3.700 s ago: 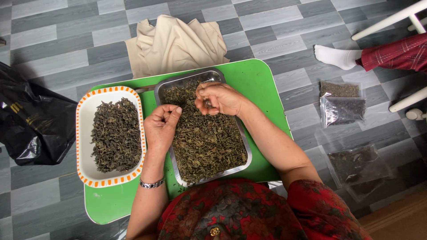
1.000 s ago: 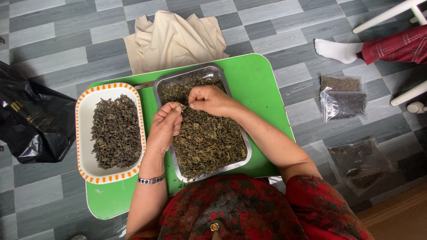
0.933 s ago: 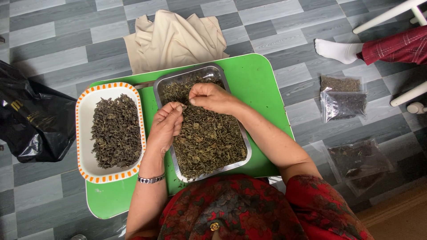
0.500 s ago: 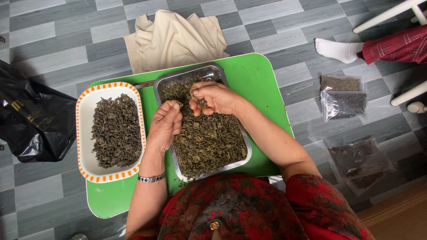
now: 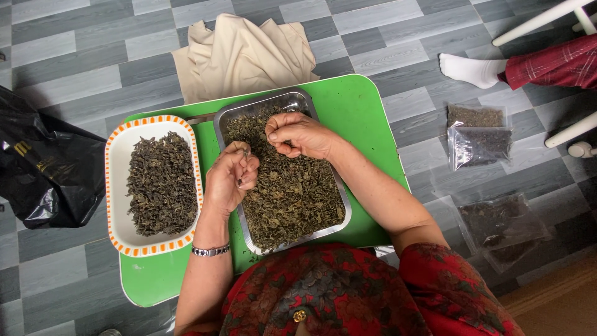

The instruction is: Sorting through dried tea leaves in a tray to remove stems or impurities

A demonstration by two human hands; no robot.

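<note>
A metal tray (image 5: 339, 196) full of dried green-brown leaves (image 5: 292, 193) sits on a small green table (image 5: 367, 106). My left hand (image 5: 229, 177) hovers over the tray's left edge, fingers curled and pinching a small bit of leaf. My right hand (image 5: 298, 134) is over the far half of the tray, fingers bunched on some leaves. To the left stands a white dish with an orange-dashed rim (image 5: 118, 205), holding a pile of darker dried leaves (image 5: 161, 183).
A beige cloth (image 5: 242, 56) lies on the tiled floor beyond the table. A black plastic bag (image 5: 43, 168) is at the left. Clear bags of dried leaves (image 5: 479, 140) lie at the right, near another person's socked foot (image 5: 469, 68) and white chair legs (image 5: 569, 130).
My hands, which met over the tray a second ago, have drawn slightly apart; the left hand has shifted a little toward the tray's left edge. The trays have not moved.
</note>
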